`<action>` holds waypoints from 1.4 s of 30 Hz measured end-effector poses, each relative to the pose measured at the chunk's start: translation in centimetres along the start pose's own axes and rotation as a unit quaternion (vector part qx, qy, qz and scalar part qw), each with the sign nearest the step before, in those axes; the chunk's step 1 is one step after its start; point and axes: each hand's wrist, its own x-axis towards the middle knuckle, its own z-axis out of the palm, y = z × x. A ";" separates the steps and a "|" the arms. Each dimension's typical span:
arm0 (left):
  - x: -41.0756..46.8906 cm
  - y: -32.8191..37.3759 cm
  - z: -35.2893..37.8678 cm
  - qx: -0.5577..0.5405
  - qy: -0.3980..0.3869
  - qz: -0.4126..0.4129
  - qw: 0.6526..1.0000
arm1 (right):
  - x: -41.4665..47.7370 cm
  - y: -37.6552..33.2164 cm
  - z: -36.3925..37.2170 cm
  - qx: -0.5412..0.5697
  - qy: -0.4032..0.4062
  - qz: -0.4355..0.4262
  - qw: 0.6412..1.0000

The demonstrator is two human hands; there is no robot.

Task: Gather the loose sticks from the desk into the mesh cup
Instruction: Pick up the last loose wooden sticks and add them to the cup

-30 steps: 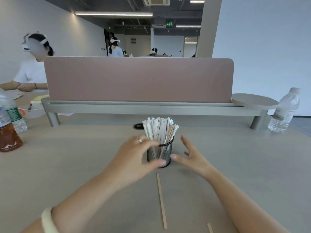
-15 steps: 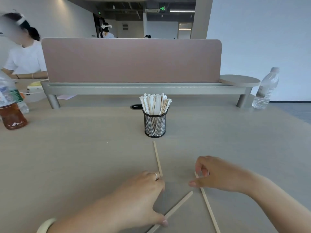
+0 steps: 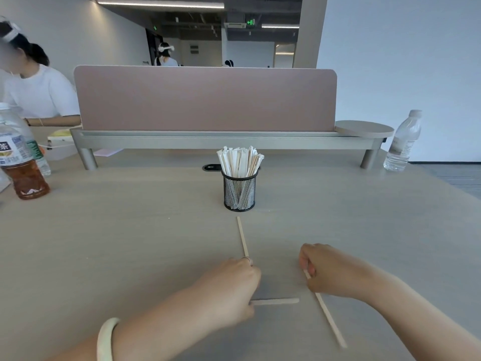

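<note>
A black mesh cup (image 3: 239,191) stands upright mid-desk, packed with several sticks (image 3: 240,160). Three loose wooden sticks are near me. One stick (image 3: 242,237) lies flat, pointing toward the cup, its near end hidden behind my left hand. My left hand (image 3: 229,290) is closed on the end of a second stick (image 3: 278,301), which points right. My right hand (image 3: 329,270) pinches the far end of a third stick (image 3: 328,320), whose other end slants toward me and to the right.
A tea bottle (image 3: 22,162) stands at the left edge of the desk and a clear water bottle (image 3: 402,142) at the right. A pink divider (image 3: 205,99) on a grey shelf closes off the back. A person in white sits behind it on the left.
Both hands drew back from the cup to the near desk. The left hand took a stick and turned it level. The right hand closed on the slanted stick.
</note>
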 end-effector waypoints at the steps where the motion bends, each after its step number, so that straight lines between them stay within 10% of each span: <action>1: 0.2 0.0 0.0 0.007 0.000 0.000 1.000 | 0.1 0.0 0.0 -0.008 -0.003 0.000 1.000; 14: 1.3 0.5 -0.1 0.080 -0.019 0.006 0.997 | 1.3 -0.7 1.2 -0.070 0.016 0.010 0.997; 30: 1.9 -2.8 -1.1 0.065 -0.101 -0.040 0.992 | 7.3 -1.6 1.4 0.187 0.049 -0.035 0.980; 42: 3.8 -11.7 -4.2 -0.198 -0.035 -0.053 0.978 | 12.5 -6.5 0.8 0.098 0.044 -0.005 0.994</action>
